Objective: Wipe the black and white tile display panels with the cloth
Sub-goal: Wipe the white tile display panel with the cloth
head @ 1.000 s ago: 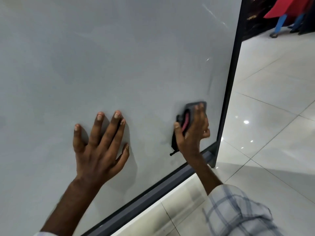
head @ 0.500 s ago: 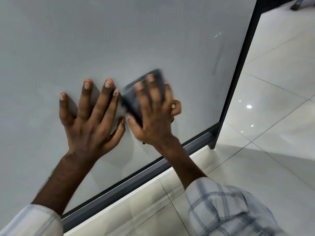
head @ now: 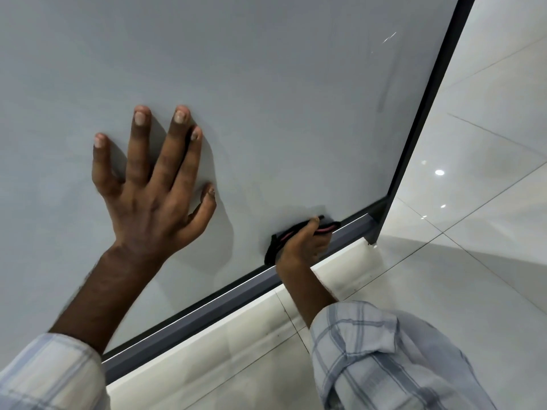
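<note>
My left hand lies flat and open on the pale panel. My right hand grips the cloth, which it mostly hides.

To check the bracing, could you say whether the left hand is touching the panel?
Touching. The head view shows the left hand spread flat on the panel, fingertips meeting their shadows.

A tile showroom, it seems: a large glossy pale panel stands upright in a dark metal frame, and polished floor tiles on the right mirror ceiling lights
</note>
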A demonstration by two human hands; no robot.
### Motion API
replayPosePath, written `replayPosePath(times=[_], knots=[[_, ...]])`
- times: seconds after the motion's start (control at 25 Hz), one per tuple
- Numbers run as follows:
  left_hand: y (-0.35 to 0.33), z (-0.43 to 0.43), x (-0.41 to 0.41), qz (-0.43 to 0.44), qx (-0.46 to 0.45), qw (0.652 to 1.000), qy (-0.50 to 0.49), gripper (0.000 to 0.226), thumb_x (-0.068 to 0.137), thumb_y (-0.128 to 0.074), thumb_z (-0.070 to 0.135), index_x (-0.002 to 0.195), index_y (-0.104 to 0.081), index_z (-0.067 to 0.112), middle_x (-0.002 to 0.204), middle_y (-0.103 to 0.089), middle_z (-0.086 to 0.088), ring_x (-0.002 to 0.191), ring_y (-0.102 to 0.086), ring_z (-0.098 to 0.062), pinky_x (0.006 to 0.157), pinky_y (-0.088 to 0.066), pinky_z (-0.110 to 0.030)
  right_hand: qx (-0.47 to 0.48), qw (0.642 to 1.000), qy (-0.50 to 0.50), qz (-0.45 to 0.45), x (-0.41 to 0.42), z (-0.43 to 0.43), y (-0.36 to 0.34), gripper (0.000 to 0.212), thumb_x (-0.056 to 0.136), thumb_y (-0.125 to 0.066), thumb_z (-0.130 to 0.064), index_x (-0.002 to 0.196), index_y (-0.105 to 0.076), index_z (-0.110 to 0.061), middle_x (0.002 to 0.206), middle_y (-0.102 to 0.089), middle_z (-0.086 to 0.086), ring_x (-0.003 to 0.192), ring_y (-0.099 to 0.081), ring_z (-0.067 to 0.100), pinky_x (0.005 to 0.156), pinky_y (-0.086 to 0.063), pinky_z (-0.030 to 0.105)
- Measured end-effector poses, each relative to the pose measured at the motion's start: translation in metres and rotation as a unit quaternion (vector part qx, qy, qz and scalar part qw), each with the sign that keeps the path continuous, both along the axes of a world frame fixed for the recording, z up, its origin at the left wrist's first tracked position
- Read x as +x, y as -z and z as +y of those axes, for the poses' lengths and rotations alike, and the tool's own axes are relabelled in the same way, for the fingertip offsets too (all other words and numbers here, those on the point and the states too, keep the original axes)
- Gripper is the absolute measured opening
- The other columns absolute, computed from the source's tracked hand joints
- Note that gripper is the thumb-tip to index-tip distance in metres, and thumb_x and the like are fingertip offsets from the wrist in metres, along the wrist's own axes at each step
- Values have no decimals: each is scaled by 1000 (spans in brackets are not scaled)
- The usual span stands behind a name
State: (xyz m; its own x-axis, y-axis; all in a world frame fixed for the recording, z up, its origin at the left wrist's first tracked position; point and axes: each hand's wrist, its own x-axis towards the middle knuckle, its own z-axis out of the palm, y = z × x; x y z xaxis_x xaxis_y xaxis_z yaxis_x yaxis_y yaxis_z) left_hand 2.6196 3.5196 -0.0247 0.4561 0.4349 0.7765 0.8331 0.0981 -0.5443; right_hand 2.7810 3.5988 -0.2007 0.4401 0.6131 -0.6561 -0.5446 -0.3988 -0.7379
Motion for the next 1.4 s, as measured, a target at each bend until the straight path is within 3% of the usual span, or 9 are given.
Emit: replayPosePath(times=[0.2,0.32,0.52,0.68,0.76,0.96,1.04,1.24,1.4], knots=[[1,2,0,2,8,1000,-11,76,97,-53,43,160,-35,5,169,-27,-14,159,-9,-38,122,-9,-54,-65,990,10,127,-27,-23,-11,31,104,-46,-58,122,-49,-34,122,-46,-7,111,-47,10,99,-39,28],[0,-1,2,-12,-7,1000,-11,77,97,-53,44,161,-33,6,169,-28,-14,160,-7,-37,122,-10,-54,-30,982,-25,184,-37,-42,-27,51,107,-37,-59,149,-42,-30,161,-37,12,140,-41,32,119,-33,42],[-8,-13,3,-27,-89,995,36,72,99,-55,39,161,-36,10,170,-26,-13,160,-7,-36,120,-11,-55,-15,953,80,292,-21,-26,-44,52,102,-54,-33,148,-40,-12,146,-50,15,128,-52,37,102,-43,42],[-59,-35,-6,-141,-89,983,81,58,104,-49,36,158,-43,16,167,-23,-25,155,-19,-50,108,-22,-81,164,981,69,-78,8,9,-110,71,91,-52,-52,156,-39,-27,160,-41,3,140,-41,31,113,-30,50],[-79,-30,-10,-165,-59,984,44,62,105,-45,37,162,-34,15,165,-21,-33,150,-20,-59,106,-24,-84,289,911,35,-293,-3,1,-132,78,92,-50,-51,162,-32,-22,170,-25,5,151,-27,29,115,-19,46],[-61,-21,-11,-91,-46,994,-29,76,102,-52,44,164,-26,7,171,-11,-12,150,-19,-59,115,-10,-73,538,549,-69,-636,-24,-16,-100,77,87,-60,-49,156,-33,-29,164,-28,4,144,-35,44,105,-32,59],[-59,-21,-16,-67,-37,997,-15,77,101,-53,45,163,-29,7,171,-14,-13,150,-19,-57,117,-9,-70,513,583,-30,-629,0,9,-95,73,88,-61,-52,153,-39,-28,162,-31,5,143,-37,43,108,-30,57],[-52,-11,-18,-48,23,999,-9,76,97,-52,45,161,-34,8,169,-21,-12,149,-25,-54,125,1,-58,217,943,54,-248,24,30,-61,86,86,-43,-63,160,-35,-20,168,-31,4,149,-33,35,119,-24,62],[-56,-9,-12,-48,15,999,-21,75,98,-53,44,161,-36,8,168,-26,-14,150,-25,-52,124,-3,-56,258,913,32,-315,3,15,-113,79,93,-44,-60,161,-34,-21,171,-25,5,151,-28,33,118,-23,62]])
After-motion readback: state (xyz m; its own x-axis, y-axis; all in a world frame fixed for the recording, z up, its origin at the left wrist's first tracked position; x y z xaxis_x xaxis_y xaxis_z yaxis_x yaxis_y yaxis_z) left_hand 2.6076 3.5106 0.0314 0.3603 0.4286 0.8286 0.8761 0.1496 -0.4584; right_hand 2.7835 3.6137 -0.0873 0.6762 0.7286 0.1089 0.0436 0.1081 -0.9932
